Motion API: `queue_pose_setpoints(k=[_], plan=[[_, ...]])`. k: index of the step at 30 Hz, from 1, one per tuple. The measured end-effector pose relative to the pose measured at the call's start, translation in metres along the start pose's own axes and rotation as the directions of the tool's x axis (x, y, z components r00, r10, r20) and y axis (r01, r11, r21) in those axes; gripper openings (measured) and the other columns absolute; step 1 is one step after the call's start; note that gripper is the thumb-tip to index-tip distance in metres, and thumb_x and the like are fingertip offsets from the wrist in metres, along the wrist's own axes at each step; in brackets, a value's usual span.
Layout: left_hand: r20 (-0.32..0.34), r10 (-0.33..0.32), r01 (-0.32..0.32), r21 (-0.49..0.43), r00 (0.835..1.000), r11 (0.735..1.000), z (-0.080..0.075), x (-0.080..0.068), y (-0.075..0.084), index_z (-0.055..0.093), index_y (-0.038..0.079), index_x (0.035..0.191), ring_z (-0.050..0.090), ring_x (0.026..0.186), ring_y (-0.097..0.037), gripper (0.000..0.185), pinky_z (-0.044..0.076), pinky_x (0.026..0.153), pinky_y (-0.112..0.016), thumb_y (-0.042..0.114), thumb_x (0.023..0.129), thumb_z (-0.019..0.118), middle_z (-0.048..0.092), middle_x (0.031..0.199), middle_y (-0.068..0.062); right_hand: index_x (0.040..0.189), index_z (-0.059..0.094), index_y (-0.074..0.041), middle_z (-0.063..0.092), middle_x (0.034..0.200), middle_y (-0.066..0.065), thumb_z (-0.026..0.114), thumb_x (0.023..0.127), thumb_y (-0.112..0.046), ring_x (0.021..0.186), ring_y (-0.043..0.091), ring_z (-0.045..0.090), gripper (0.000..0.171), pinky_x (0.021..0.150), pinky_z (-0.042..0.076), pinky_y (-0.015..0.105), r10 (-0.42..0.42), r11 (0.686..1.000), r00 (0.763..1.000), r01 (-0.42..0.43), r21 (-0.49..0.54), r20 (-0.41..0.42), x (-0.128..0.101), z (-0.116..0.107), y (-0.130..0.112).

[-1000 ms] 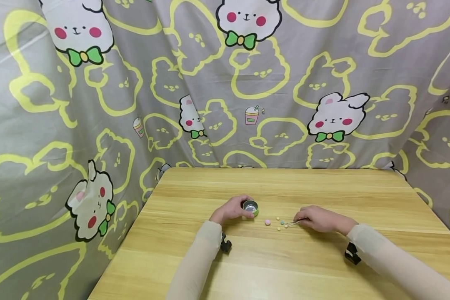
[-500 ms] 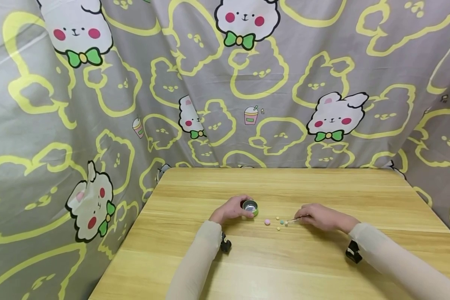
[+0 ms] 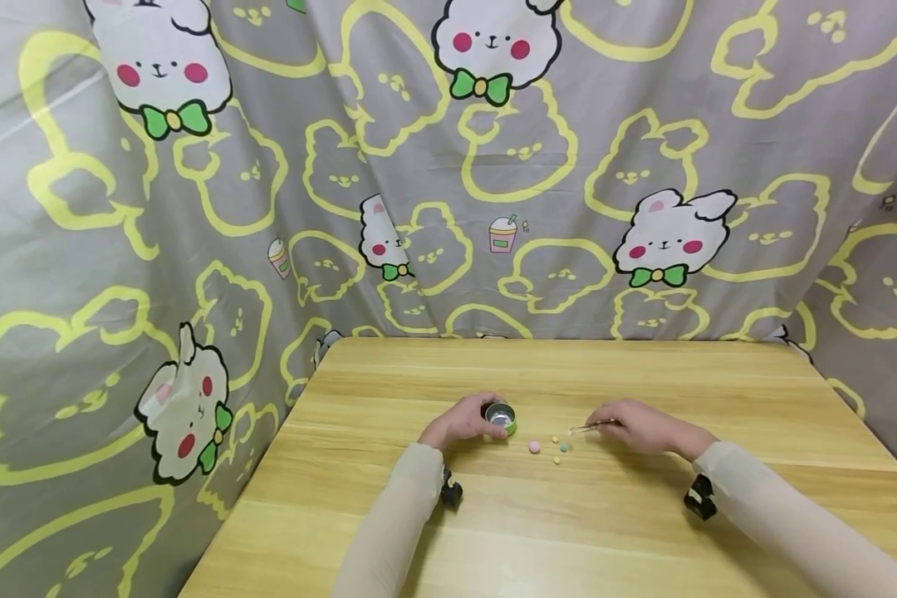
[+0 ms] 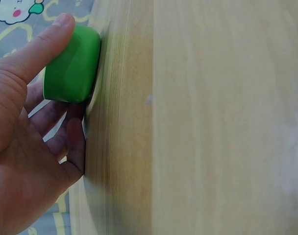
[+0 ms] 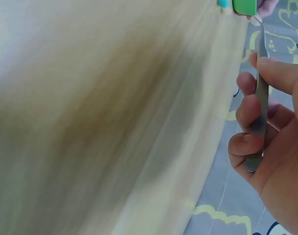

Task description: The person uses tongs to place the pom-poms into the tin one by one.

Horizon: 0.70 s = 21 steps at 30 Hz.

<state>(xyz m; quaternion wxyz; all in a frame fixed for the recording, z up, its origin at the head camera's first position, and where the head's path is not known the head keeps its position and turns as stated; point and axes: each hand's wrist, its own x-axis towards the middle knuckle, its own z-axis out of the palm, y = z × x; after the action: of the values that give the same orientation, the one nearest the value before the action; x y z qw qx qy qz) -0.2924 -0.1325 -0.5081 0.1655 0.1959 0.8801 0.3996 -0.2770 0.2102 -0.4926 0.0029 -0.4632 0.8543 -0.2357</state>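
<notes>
Wooden table (image 3: 643, 531): your right hand (image 3: 639, 426), pinching tweezers (image 3: 592, 428), has lifted a small bead off the scattered beads (image 3: 549, 447). Your left hand (image 3: 459, 419) still grips the green cup (image 3: 500, 416).

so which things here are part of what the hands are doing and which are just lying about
In use:
- small green metal-lined cup, held by the left hand
- thin metal tweezers, pinched in the right hand, a pale bead at the tip
- small coloured beads on the wooden table

Just there:
- grey bunny-print cloth behind the table
</notes>
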Motion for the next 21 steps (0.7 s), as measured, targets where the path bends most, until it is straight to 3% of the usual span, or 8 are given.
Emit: queue_pose_setpoints(k=[4,21], plan=[[-0.002,-0.001,0.001,-0.002,1.000,1.000,0.000,0.000,-0.001,0.058,0.015,0.122,0.054,0.099,-0.010,0.051,0.042,0.088,-0.030,0.026,0.077,0.080,0.060,0.109,0.004,0.108,0.068,-0.011,0.065,0.098,-0.003,0.055,0.095,-0.007,0.086,0.010,0.059,0.018,0.070,0.048,0.034,0.035,0.999,0.999,-0.035,0.031,0.011,0.007,-0.003,-0.001],[-0.005,0.001,-0.001,-0.005,1.000,1.000,0.001,0.000,-0.001,0.058,0.014,0.122,0.054,0.099,-0.009,0.051,0.042,0.088,-0.028,0.024,0.077,0.080,0.060,0.108,0.007,0.108,0.068,-0.007,0.065,0.096,0.004,0.056,0.095,-0.009,0.079,0.008,0.055,0.018,0.065,0.045,0.030,0.019,0.998,0.999,-0.017,0.063,-0.034,0.044,-0.008,-0.001]])
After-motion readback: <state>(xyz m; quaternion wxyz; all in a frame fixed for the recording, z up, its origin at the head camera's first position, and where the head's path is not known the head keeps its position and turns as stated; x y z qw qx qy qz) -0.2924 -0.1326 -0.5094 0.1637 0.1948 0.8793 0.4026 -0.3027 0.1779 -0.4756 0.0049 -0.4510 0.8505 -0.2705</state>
